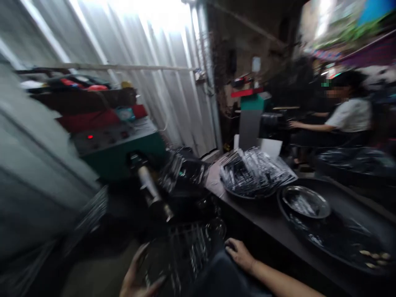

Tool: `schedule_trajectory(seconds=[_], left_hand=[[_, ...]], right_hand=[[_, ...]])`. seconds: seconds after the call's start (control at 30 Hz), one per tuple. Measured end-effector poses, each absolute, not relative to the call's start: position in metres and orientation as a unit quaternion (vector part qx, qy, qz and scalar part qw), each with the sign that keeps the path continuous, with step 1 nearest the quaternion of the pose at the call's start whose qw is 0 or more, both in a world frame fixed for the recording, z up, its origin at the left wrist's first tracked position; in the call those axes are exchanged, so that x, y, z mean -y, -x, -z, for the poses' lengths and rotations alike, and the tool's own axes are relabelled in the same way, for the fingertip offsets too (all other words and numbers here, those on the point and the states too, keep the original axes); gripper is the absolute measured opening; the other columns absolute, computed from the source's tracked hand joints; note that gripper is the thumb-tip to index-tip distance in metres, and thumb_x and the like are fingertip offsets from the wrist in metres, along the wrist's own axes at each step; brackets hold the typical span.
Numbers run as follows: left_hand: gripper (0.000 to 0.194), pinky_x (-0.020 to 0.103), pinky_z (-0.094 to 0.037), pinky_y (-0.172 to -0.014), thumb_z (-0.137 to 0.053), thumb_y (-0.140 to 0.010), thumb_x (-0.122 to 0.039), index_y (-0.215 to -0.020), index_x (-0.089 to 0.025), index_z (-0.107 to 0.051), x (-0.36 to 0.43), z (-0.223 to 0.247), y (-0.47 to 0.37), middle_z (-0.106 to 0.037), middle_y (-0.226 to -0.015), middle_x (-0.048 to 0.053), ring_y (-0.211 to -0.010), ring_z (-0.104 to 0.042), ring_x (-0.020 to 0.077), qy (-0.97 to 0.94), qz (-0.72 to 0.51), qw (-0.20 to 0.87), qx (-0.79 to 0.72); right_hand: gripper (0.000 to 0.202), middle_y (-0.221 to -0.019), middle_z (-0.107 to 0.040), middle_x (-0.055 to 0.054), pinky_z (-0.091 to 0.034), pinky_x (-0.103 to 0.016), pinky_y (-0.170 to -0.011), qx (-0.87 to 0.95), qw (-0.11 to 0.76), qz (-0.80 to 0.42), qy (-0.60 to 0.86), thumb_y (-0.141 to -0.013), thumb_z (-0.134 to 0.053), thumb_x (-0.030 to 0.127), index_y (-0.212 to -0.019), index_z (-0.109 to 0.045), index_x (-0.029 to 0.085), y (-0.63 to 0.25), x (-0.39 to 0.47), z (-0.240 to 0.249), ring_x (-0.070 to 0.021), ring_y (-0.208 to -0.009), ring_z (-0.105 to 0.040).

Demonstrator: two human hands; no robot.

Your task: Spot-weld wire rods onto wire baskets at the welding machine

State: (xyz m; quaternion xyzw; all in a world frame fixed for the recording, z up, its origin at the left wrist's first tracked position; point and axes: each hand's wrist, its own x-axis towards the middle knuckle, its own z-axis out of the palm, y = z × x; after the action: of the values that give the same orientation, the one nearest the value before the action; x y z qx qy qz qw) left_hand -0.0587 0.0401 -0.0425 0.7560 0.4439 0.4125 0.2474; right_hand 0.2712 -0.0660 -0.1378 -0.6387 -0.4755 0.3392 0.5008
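At the bottom of the head view lies a dark stack of film-wrapped pieces (190,251), blurred and shiny. My left hand (139,274) is at its left side, thumb and fingers spread apart around its near-left edge; whether it grips the stack is unclear. On the right side, my right hand (239,253) rests with bent fingers at the top of a dark sheet or cloth (221,272); what its fingertips hold, if anything, is too dark to tell. Just beyond the stack is a machine with a metal cylinder (150,187).
A green machine box (123,154) stands at the left by the corrugated wall. On the bench (247,216) are a heaped tray of wrapped pieces (255,171) and a large dark basin (349,243) holding a metal bowl (306,202). A person (352,109) sits at the back right.
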Motion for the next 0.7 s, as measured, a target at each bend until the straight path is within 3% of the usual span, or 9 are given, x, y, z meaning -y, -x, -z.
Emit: schedule_trajectory(seconds=[0.1, 0.2, 0.27, 0.37, 0.43, 0.53, 0.6, 0.7], left_hand=[[0.078, 0.050, -0.040, -0.095, -0.073, -0.052, -0.050, -0.116, -0.015, -0.046, -0.019, 0.009, 0.044, -0.049, -0.123, 0.016, -0.115, -0.046, 0.0336, -0.801, -0.378, 0.107, -0.451], [0.082, 0.051, -0.032, -0.099, -0.075, -0.046, -0.051, -0.114, -0.013, -0.050, -0.020, -0.016, 0.032, -0.046, -0.123, 0.019, -0.118, -0.041, 0.0350, -0.839, -0.269, 0.010, -0.472], [0.085, 0.053, -0.027, -0.100, -0.076, -0.043, -0.051, -0.116, -0.016, -0.051, -0.021, -0.025, 0.025, -0.044, -0.127, 0.019, -0.119, -0.038, 0.0361, -0.843, -0.208, -0.026, -0.496], [0.086, 0.053, -0.023, -0.100, -0.075, -0.044, -0.049, -0.120, -0.018, -0.048, -0.017, -0.029, 0.016, -0.041, -0.131, 0.019, -0.122, -0.034, 0.0367, -0.848, -0.152, -0.038, -0.507], [0.089, 0.053, -0.022, -0.100, -0.075, -0.045, -0.048, -0.123, -0.017, -0.046, -0.014, -0.027, 0.011, -0.040, -0.132, 0.021, -0.123, -0.033, 0.0374, -0.853, -0.132, -0.033, -0.503], [0.090, 0.054, -0.022, -0.100, -0.074, -0.046, -0.049, -0.124, -0.016, -0.045, -0.013, -0.023, 0.008, -0.039, -0.131, 0.023, -0.122, -0.035, 0.0390, -0.859, -0.114, -0.021, -0.499], [0.090, 0.054, -0.024, -0.099, -0.073, -0.047, -0.050, -0.124, -0.016, -0.044, -0.015, -0.021, 0.009, -0.040, -0.131, 0.023, -0.121, -0.035, 0.0389, -0.860, -0.107, -0.014, -0.499], [0.090, 0.053, -0.026, -0.099, -0.072, -0.047, -0.052, -0.124, -0.017, -0.044, -0.019, -0.020, 0.012, -0.040, -0.130, 0.022, -0.121, -0.036, 0.0377, -0.857, -0.103, -0.011, -0.505]], right_hand=[[0.022, -0.086, -0.067, -0.010, -0.043, -0.037, -0.080, 0.574, 0.415, -0.332, 0.623, -0.071, -0.051, 0.031, -0.080, -0.065, 0.016, -0.272, 0.069, 0.124, -0.0243, -0.084, -0.060], [0.024, -0.091, -0.067, -0.007, -0.044, -0.032, -0.078, 0.670, 0.366, -0.350, 0.543, -0.076, -0.050, 0.033, -0.090, -0.063, 0.019, -0.264, 0.050, 0.076, -0.0211, -0.085, -0.061], [0.022, -0.086, -0.066, -0.003, -0.044, -0.027, -0.071, 0.717, 0.332, -0.356, 0.499, -0.075, -0.053, 0.029, -0.094, -0.060, 0.021, -0.251, 0.035, 0.040, -0.0173, -0.078, -0.060], [0.012, -0.069, -0.059, 0.002, -0.040, -0.022, -0.060, 0.749, 0.300, -0.357, 0.471, -0.070, -0.055, 0.021, -0.081, -0.055, 0.021, -0.224, 0.016, 0.009, -0.0125, -0.063, -0.053], [0.006, -0.062, -0.053, 0.004, -0.037, -0.021, -0.056, 0.737, 0.317, -0.368, 0.471, -0.067, -0.055, 0.021, -0.069, -0.050, 0.020, -0.203, 0.003, 0.008, -0.0108, -0.059, -0.048], [0.015, -0.059, -0.048, 0.004, -0.036, -0.020, -0.054, 0.667, 0.401, -0.414, 0.473, -0.065, -0.057, 0.028, -0.062, -0.045, 0.019, -0.175, -0.011, 0.021, -0.0104, -0.059, -0.045], [0.016, -0.062, -0.051, 0.003, -0.039, -0.022, -0.058, 0.620, 0.436, -0.461, 0.461, -0.065, -0.058, 0.031, -0.064, -0.049, 0.018, -0.163, -0.013, 0.029, -0.0118, -0.063, -0.048], [0.023, -0.076, -0.062, -0.003, -0.044, -0.026, -0.068, 0.596, 0.408, -0.534, 0.439, -0.070, -0.056, 0.038, -0.077, -0.059, 0.017, -0.161, -0.007, 0.032, -0.0162, -0.074, -0.056]])
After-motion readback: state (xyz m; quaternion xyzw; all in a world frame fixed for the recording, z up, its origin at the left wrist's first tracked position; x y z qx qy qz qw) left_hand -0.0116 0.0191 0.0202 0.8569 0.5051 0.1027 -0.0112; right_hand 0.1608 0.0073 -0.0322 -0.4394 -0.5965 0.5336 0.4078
